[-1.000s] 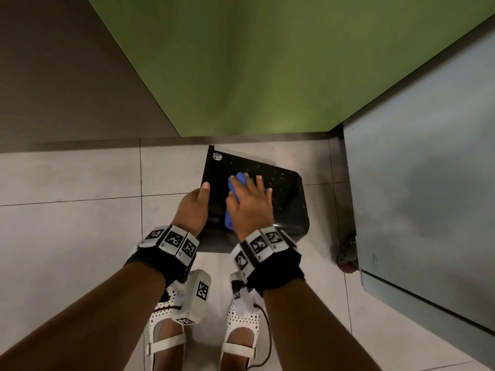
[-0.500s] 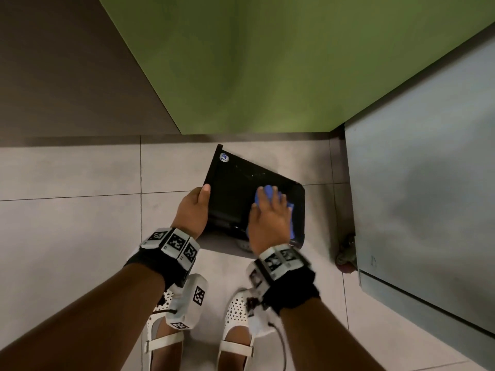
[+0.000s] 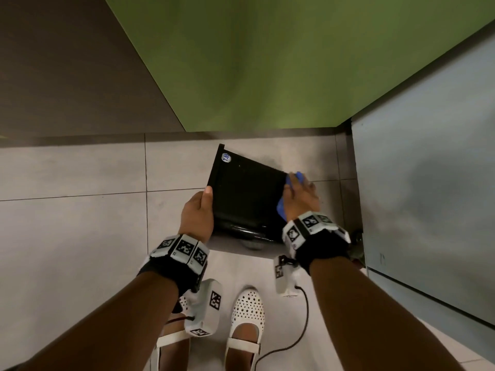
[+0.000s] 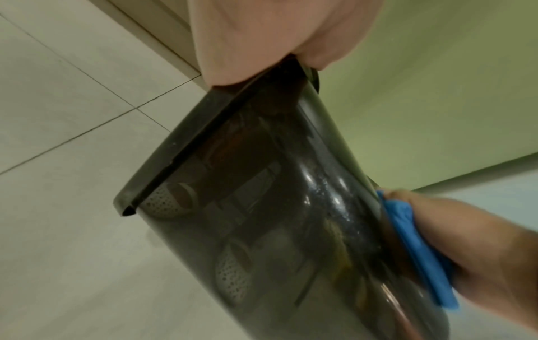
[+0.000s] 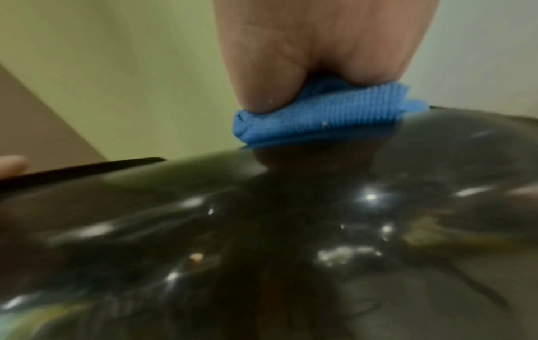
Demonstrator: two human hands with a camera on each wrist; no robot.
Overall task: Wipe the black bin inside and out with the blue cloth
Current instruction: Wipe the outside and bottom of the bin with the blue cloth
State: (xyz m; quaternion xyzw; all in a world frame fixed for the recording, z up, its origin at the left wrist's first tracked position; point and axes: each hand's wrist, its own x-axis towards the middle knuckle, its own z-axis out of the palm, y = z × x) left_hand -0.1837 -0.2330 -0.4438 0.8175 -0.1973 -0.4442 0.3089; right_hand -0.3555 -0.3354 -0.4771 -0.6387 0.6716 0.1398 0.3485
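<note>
The black bin [image 3: 245, 199] is held tipped on its side above the tiled floor [image 3: 72, 236], in front of the green wall [image 3: 267, 62], with its rim turned to the left and its base to the right. A small round sticker [image 3: 225, 157] is fixed to the bin near the rim; its print cannot be read with certainty.

The bin's rim is gripped by the left hand [image 3: 197, 212]: the thumb is laid along the outer wall, while the fingers are hidden behind the rim. In the left wrist view only the heel of that hand [image 4: 279, 34] is shown, cut off by the top edge.

The blue cloth [image 3: 284, 207] is pressed against the bin's wall at the base end by the right hand [image 3: 301, 200]. The cloth [image 5: 320, 115] is folded and pinned flat between the hand and the glossy wall [image 5: 262, 241]. Whether the fingers are curled round the cloth cannot be told, since most of it is covered by the hand.

The inside of the bin is not shown in any view. The right wrist view is blurred. Beside the bin's base end, a grey cabinet [image 3: 428, 183] is partly cut off by the frame. White shoes [image 3: 247, 311] are seen below the bin.
</note>
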